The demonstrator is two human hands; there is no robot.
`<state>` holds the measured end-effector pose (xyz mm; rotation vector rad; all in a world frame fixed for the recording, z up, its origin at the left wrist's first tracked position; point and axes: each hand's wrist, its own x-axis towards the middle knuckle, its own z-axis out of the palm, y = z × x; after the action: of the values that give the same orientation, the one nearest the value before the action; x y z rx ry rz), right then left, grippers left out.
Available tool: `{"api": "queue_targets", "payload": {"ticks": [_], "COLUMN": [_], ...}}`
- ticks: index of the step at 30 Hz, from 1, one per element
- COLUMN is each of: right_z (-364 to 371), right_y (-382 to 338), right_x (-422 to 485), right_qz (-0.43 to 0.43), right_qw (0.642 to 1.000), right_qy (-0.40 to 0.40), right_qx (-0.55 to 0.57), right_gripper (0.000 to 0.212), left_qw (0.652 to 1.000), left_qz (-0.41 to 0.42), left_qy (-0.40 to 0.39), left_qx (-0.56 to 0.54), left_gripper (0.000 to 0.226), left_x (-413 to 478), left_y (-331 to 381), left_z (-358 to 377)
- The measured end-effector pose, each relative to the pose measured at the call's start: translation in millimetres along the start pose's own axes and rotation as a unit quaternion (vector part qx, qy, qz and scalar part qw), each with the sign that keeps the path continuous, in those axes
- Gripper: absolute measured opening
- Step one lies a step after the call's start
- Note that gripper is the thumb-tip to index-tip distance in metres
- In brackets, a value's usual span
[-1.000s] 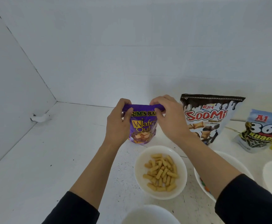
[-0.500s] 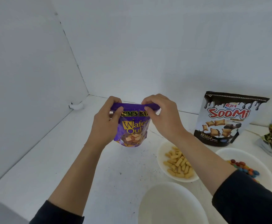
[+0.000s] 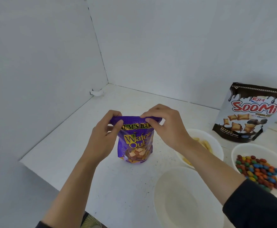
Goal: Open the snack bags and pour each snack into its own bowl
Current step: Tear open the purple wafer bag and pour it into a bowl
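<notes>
A white painted desk [image 3: 65, 145] fills the lower half of the view, its surface matte and flecked with small dark specks around the middle. It is closed in by two plain white walls: a left wall [image 3: 35, 63] and a back wall [image 3: 175, 38] that meet in a vertical seam at the far corner. A small white lump [image 3: 97, 92] sits at the foot of the left wall near that corner. A small purple foil snack bag with gold lettering [image 3: 135, 142] stands upright on the desk near its centre. The left hand [image 3: 101, 139] pinches the bag's top left corner between thumb and curled fingers. The right hand [image 3: 169, 127] pinches the top right corner the same way, its wrist crossing over a white round bowl [image 3: 206, 133] of pale yellow stick snacks [image 3: 205, 143]. To the right of that, a second white round bowl [image 3: 249, 146] holds multicoloured coated candies [image 3: 257, 171]. A third white round bowl [image 3: 183, 195] sits nearest the camera, its inside plain white. A tall black-and-white snack pouch with red lettering [image 3: 249, 116] stands against the back wall at the far right. A black sleeve [image 3: 257, 204] covers the right forearm.
</notes>
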<state>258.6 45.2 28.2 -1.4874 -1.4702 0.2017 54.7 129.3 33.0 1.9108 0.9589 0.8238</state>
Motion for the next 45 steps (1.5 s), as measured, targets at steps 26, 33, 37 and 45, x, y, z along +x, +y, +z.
{"api": "queue_targets", "payload": {"ticks": [26, 33, 37, 45], "right_z": [33, 36, 36, 38], "right_y": [-12, -11, -10, -14], "right_x": [3, 2, 3, 4], "right_qz": [-0.086, -0.083, -0.093, -0.075], "right_qw": [0.995, 0.994, 0.992, 0.995], "right_qy": [-0.001, 0.007, 0.012, -0.002], "right_qx": [-0.056, -0.066, -0.088, -0.069], "right_gripper": [0.020, 0.022, 0.020, 0.012], "left_qw": [0.992, 0.994, 0.995, 0.996], "left_qz": [0.075, 0.058, 0.048, 0.037], "left_qy": [0.097, 0.088, 0.082, 0.073], "left_qx": [0.009, 0.000, -0.009, -0.020], "left_gripper": [0.014, 0.012, 0.012, 0.011], "left_x": [-8, -5, -3, -5], "left_y": [-5, -7, -8, -6], "left_z": [-9, -12, -14, -15]}}
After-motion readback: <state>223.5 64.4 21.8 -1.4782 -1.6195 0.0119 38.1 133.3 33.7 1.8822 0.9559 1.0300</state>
